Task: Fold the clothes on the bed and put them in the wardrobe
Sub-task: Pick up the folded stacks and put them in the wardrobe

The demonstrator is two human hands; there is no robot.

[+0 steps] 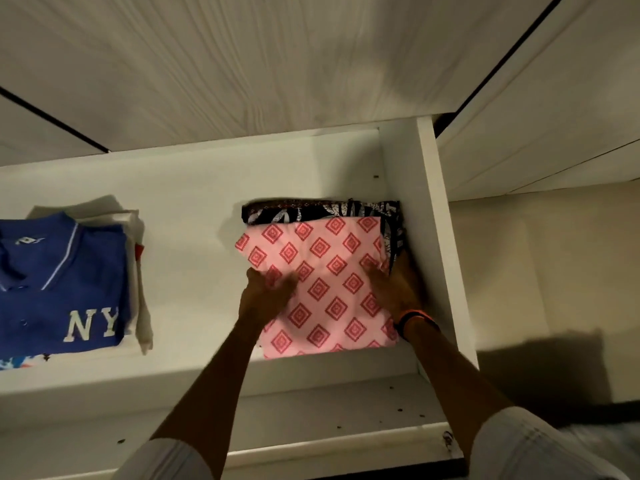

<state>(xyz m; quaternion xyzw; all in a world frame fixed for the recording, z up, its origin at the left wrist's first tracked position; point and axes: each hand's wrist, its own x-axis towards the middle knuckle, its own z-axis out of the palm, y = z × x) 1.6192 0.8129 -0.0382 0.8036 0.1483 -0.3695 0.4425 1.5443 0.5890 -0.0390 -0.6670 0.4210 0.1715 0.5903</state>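
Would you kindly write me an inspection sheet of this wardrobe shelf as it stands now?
Surface: white wardrobe shelf, small dark specks on the ledge below it.
Job's things: folded pink patterned garment lies on top of a black-and-white patterned garment, beside the shelf's right wall.
Clutter: folded blue NY polo shirt on a white garment, at the shelf's left.
Hands: left hand rests on the pink garment's left edge; right hand on its right edge, band on the wrist. Fingers blurred, so the hold is unclear.
Cables: nothing seen.
Surroundings: white wardrobe panel above, pale wall at right.
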